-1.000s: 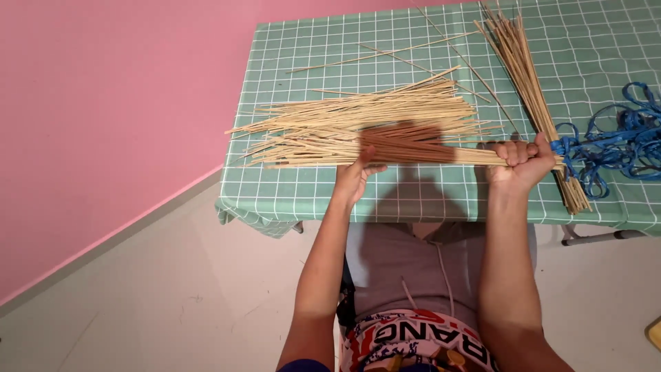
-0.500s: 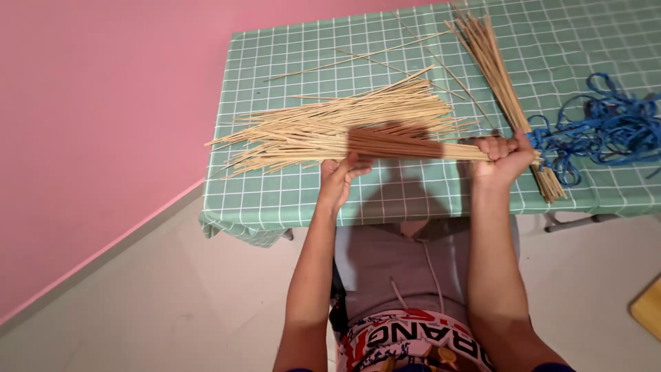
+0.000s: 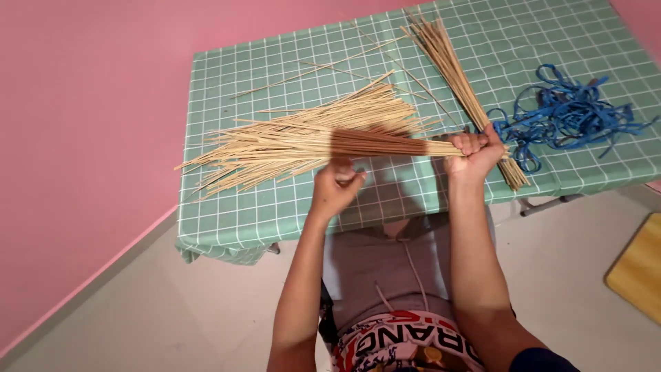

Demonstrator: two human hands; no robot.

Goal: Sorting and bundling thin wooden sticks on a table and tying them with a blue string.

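My right hand (image 3: 473, 153) is closed around one end of a fanned bundle of thin pale sticks (image 3: 303, 138), which spreads out to the left over the green checked tablecloth (image 3: 227, 207). My left hand (image 3: 335, 187) sits just below the bundle's middle, fingers pinched on what looks like a single stick. A second, tighter bundle of sticks (image 3: 454, 69) lies diagonally on the table behind my right hand.
A tangle of blue cord (image 3: 564, 114) lies on the table to the right. A few loose sticks (image 3: 323, 67) rest near the far edge. A pink wall (image 3: 82, 124) is to the left; a yellow board (image 3: 637, 269) lies on the floor at right.
My left hand has come off the underside of the bundle and dropped slightly toward me, fingers now pinched. The view has shifted, so the table sits further left and tilted.
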